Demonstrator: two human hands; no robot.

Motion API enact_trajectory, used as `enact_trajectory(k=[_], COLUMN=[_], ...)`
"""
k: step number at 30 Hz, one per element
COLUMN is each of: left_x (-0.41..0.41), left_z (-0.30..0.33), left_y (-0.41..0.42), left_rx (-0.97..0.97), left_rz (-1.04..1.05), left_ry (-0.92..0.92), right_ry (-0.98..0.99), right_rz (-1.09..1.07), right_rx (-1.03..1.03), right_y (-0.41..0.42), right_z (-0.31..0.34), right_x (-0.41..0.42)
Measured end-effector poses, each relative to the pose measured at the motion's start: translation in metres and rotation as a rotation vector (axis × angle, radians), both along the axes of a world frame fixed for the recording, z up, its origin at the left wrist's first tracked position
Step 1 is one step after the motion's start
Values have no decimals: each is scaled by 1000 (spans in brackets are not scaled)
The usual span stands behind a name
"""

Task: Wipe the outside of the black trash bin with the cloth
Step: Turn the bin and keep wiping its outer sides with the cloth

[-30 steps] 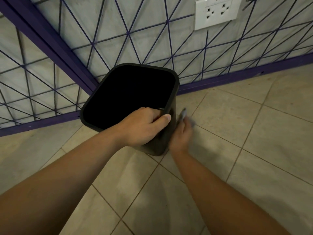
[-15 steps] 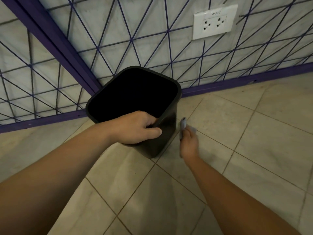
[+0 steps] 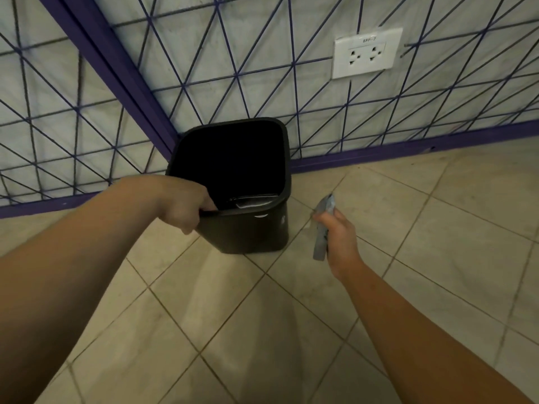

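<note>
The left hand (image 3: 183, 204) grips the black trash bin (image 3: 248, 228) by its near rim, fingertips hidden inside; the right hand (image 3: 339, 239), just beside it, clutches a grey cloth (image 3: 322, 225).

Floor (image 3: 291, 330): beige square tiles, grout lines running diagonally across view. Wall (image 3: 204, 53): pale, overlaid with thin purple lines forming triangles. Purple baseboard (image 3: 408, 148) along wall foot. White double socket (image 3: 366, 53) on wall, small label above outlets, text unreadable.
</note>
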State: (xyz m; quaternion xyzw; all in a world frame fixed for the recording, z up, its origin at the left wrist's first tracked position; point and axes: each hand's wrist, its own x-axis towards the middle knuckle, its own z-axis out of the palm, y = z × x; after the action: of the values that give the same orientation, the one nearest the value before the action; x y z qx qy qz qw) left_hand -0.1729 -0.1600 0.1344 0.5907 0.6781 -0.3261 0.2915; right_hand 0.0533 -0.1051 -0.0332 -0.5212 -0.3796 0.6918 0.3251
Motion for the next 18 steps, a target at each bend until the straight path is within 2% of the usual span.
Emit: enact_trajectory(k=[2,4,6,7,9,13,15,18], left_x=[0,5,23,34,60,80,71,56], left_z=[5,6,1,-6,-25,-55,-51,-42], left_y=[3,7,10,13,18,14,12,6], left_rx=[-45,32,242,367,537,631,624,505], left_rz=[32,197,372,414,416,151,117,157], left_ry=[27,-229,-537,-576,-496,-169,-169,-267], right_ry=[6,27,52,64,52,23,76,162], right_rz=[-21,-54,-83,-98,-108,-97,-123,-154], right_rx=[-33,-105,-167,-180,-194,-216,-258,-288], right_y=[-3,-4,-3,-3,-2,2,0,-15], right_z=[0,-2,-5,-7,-9,-10,-10,-5], right_x=[1,-1,-2,-3,-4,-3,-1,-2])
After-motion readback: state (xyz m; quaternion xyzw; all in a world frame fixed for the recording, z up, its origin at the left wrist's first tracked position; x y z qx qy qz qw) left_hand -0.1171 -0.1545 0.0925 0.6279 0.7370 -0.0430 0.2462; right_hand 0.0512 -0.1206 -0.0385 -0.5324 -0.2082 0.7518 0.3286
